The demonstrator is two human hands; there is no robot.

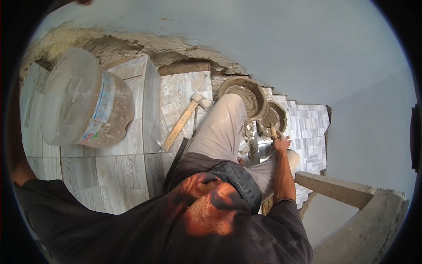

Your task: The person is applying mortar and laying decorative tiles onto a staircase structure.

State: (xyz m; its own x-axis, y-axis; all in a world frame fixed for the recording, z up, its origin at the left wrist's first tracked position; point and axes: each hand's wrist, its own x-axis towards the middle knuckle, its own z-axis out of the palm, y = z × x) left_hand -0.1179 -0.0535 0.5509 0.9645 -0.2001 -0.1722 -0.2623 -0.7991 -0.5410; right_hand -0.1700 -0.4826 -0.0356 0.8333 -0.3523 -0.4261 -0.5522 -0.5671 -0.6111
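Observation:
My right hand (281,143) is closed round the pale wooden handle of a trowel (273,131). The trowel's working end dips into wet grey mortar in a small round pan (283,118), so its blade cannot be made out. Directly behind that pan stands a larger round pan (224,84), which also contains mortar and is partly covered by my knee. My left arm (16,154) reaches up along the left rim of the picture. Only a sliver of my left hand (81,2) shows at the top edge, with its fingers mostly cut off.
A hammer (181,124) with a wooden handle lies on the tiled step left of my leg. Further left is a large clear plastic jug (103,108), dusty grey inside. Rubble (249,140) lies between my legs. A concrete beam (336,189) juts in at right, and broken plaster (176,46) edges the wall.

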